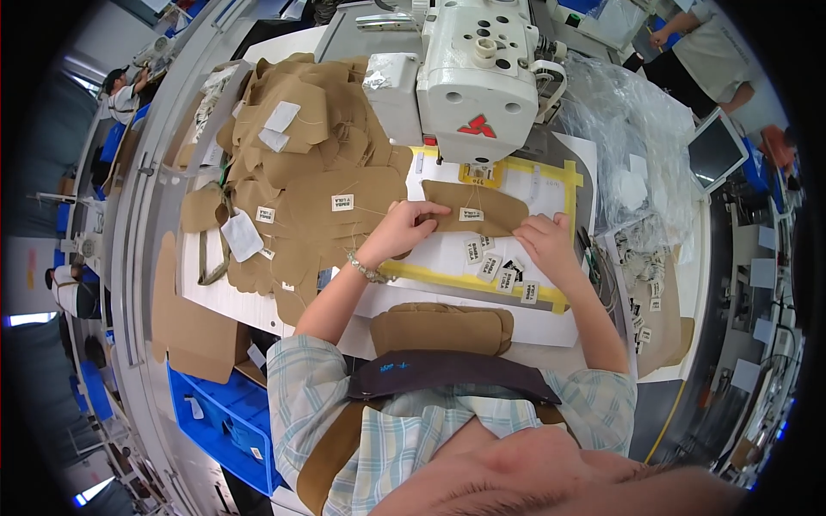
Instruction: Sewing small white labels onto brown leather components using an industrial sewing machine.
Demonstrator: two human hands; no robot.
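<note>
A brown fabric piece [490, 204] lies flat under the head of a white sewing machine [477, 95], with a small white label [471, 214] on it and loose threads trailing from it. At its left end, my left hand [404, 228] is closed, thumb and index finger gripping the edge. My right hand [549, 245] has its bent fingertips closed on the right lower corner. Below the piece, several loose white labels [503, 271] are scattered over a white work surface framed in yellow tape [465, 291].
A large heap of brown fabric pieces [301, 155] fills the left side. Folded brown pieces [443, 328] lie at the near edge. More labels [650, 301] and clear plastic wrapping [624, 129] are on the right. A blue crate [219, 421] stands lower left. Other people work farther off.
</note>
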